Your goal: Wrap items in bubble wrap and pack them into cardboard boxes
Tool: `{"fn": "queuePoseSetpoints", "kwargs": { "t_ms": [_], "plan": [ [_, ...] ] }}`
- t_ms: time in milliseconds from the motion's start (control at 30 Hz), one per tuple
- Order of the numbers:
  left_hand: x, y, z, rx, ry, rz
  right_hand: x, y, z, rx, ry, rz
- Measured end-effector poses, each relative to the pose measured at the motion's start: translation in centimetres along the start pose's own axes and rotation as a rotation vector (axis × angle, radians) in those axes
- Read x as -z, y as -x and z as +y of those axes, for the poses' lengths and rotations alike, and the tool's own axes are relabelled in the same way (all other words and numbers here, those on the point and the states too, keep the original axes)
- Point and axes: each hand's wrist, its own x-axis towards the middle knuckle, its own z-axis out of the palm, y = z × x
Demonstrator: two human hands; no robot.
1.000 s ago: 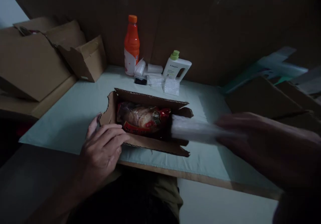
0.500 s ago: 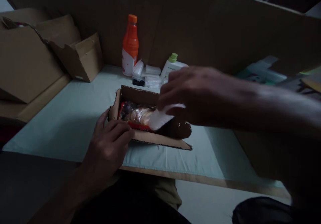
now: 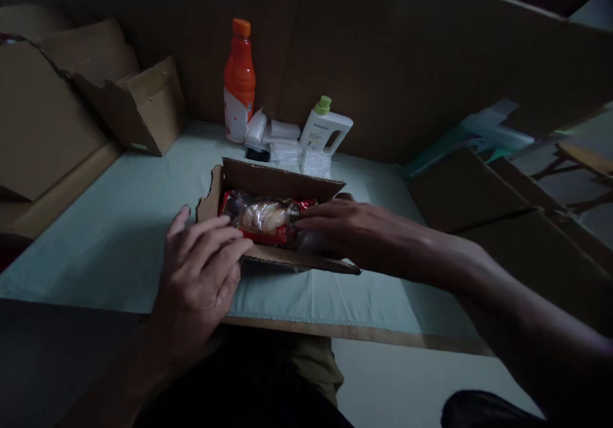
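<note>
A small open cardboard box [image 3: 282, 175] sits on the cloth-covered table. Inside it lies a clear and red plastic food packet [image 3: 263, 216] with pale round pieces showing through. My left hand [image 3: 198, 259] rests at the box's near left corner, fingers spread and holding nothing. Reaching in from the right, my right hand [image 3: 342, 223] lies with its fingers stretched flat over the box's right end. Beneath that palm a pale bubble-wrap piece [image 3: 311, 244] shows faintly, mostly hidden.
Behind the box stand an orange bottle [image 3: 239, 80] and a white jug with a green cap [image 3: 328, 128]. Several bubble-wrap rolls [image 3: 285, 129] lie between them. Larger cardboard boxes [image 3: 45, 115] line the left, and more cardboard [image 3: 474, 188] stands at the right.
My right hand has lowered into the box's right end, and the bubble wrap it held has gone down inside. My left hand's fingers have loosened from the box edge.
</note>
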Motion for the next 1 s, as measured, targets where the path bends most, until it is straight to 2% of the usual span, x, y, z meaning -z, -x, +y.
{"fn": "queuePoseSetpoints", "kwargs": {
  "t_ms": [67, 100, 167, 200, 233, 300, 367, 433, 500, 567, 633, 700, 767, 833, 900, 1000],
  "plan": [
    [-0.1, 0.9, 0.0, 0.061, 0.022, 0.153, 1.0, 3.5, -0.4, -0.11, 0.028, 0.258],
    [-0.3, 1.5, -0.2, 0.124, 0.055, 0.222, 0.8, 5.2, -0.7, -0.214, 0.047, 0.409],
    [-1.0, 3.0, -0.7, 0.332, 0.187, 0.255, -1.2, 8.3, -1.0, -0.464, 0.017, 0.654],
    [-1.6, 3.8, -1.1, 0.456, 0.279, 0.223, -2.9, 9.3, -1.2, -0.569, -0.047, 0.698],
    [-2.4, 4.5, -1.4, 0.571, 0.372, 0.17, -5.0, 9.8, -1.4, -0.638, -0.141, 0.689],
    [-4.1, 5.6, -2.2, 0.711, 0.543, 0.051, -9.7, 9.4, -1.8, -0.662, -0.341, 0.588],
    [-5.7, 6.0, -2.7, 0.76, 0.688, -0.011, -13.6, 7.4, -2.3, -0.625, -0.467, 0.544],
    [-6.5, 5.9, -3.3, 0.799, 0.784, -0.029, -15.8, 4.6, -2.7, -0.604, -0.531, 0.553],
    [-6.6, 5.2, -4.1, 0.823, 0.798, -0.003, -15.9, 1.8, -2.8, -0.602, -0.543, 0.577],
    [-6.3, 3.9, -4.9, 0.801, 0.756, 0.087, -14.7, -0.1, -2.4, -0.58, -0.525, 0.587],
    [-6.3, 2.2, -4.9, 0.749, 0.739, 0.205, -13.1, -0.6, -1.6, -0.551, -0.522, 0.606],
    [-6.9, 0.7, -3.9, 0.699, 0.777, 0.257, -11.9, 0.7, -0.7, -0.577, -0.535, 0.656],
    [-8.0, 0.0, -2.1, 0.667, 0.85, 0.176, -11.7, 3.4, -0.3, -0.668, -0.501, 0.706],
    [-9.1, 0.4, -0.3, 0.658, 0.915, 0.065, -12.6, 6.5, -1.0, -0.761, -0.405, 0.723],
    [-9.9, 1.4, 0.8, 0.691, 0.958, 0.004, -14.0, 9.3, -2.5, -0.779, -0.364, 0.709],
    [-10.0, 2.8, 0.7, 0.77, 0.982, -0.034, -16.3, 11.6, -4.7, -0.747, -0.413, 0.652]
  ]
}}
